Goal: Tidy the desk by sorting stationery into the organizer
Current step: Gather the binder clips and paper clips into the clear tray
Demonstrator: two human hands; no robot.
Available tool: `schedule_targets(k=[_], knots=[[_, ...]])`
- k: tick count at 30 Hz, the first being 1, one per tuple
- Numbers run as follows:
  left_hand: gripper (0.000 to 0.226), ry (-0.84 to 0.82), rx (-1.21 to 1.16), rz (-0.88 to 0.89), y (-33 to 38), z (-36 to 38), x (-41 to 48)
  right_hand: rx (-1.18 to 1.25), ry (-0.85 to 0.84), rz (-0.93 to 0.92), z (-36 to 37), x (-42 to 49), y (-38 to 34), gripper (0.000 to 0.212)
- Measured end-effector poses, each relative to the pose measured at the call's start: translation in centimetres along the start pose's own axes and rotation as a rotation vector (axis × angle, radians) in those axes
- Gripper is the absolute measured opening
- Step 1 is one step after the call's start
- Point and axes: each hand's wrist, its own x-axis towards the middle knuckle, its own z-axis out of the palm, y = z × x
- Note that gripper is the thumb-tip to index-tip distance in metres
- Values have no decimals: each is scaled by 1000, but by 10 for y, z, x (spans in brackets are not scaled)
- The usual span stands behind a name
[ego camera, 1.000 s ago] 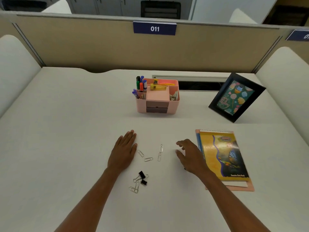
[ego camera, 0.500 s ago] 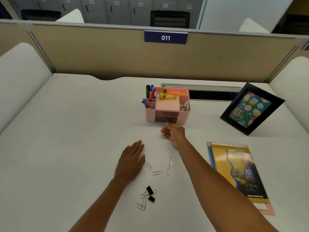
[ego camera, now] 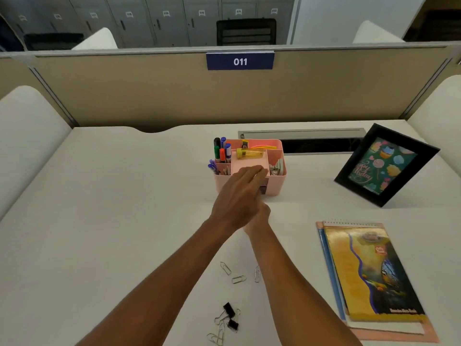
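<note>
At the far middle of the table (ego camera: 112, 221), both hands meet at the front of the pink organizer (ego camera: 277, 186). The left hand (ego camera: 237, 198) is stretched over it, fingers (ego camera: 253, 171) extended and loose, holding nothing, their tips blurred at the top edge of the centre block; whether they touch it is hard to say. The right hand (ego camera: 260, 219) sits just beneath and behind the left, low at the organizer's front. Its fingers are hidden, so I cannot tell whether it is carrying something or is bare.

This looks like a delivery or a drawer step: a dark drawer front shows beside the left hand, and that is likely the slot for small items. The markers (ego camera: 222, 151) stand in their compartment at the back left.

Plenty is left to sort. Three paper clips (ego camera: 239, 279) lie loose on the table between the forearms. Nearer the person, two black binder clips (ego camera: 230, 317) are tangled with more paper clips.

The next move calls for a steady organizer while the drawer is worked. After that comes a reach down for the clips, which are thin, flat wire and need a fingertip pinch. The notebook (ego camera: 369, 273) lies off to the right, well apart.
</note>
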Motion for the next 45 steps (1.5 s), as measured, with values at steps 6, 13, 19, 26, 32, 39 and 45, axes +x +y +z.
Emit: schedule_targets(k=[6,13,19,26,32,39,45], knots=[[46,-465,310,-140,-15,21,63,398,129,150,8,-6,-8,18],[43,-498,323,-164,-26,18,81,614,138,211,20,-13,-7,17],[40,-463,248,-186,-31,17,86,527,203,247,12,-15,-8,18],[39,-454,197,-184,-35,18,89,473,238,259,1,-32,-2,24],[36,-431,186,-155,-36,21,88,486,222,237,-16,-54,5,21],[36,-419,177,-155,-40,23,88,423,211,212,-28,-68,9,20],[37,-426,172,-148,-40,24,86,417,220,218,-28,-77,14,18]])
